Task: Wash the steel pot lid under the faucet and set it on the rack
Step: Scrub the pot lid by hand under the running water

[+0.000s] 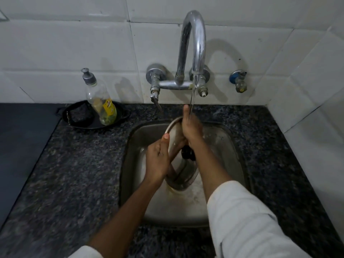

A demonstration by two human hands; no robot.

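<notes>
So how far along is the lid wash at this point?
Done: the faucet is running and the steel pot lid is held on edge over the sink. In hand: the left hand grips the lid's rim while the right hand rubs its face under the stream. Left: finishing the rinse and setting it on the rack, which is not in view.

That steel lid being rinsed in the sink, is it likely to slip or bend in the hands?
The steel pot lid looks rigid sheet metal, so bending seems unlikely. Water from the faucet is running over it, so it is probably slippery; both the left hand and right hand grip it. Its black knob would likely offer surer purchase.
</notes>
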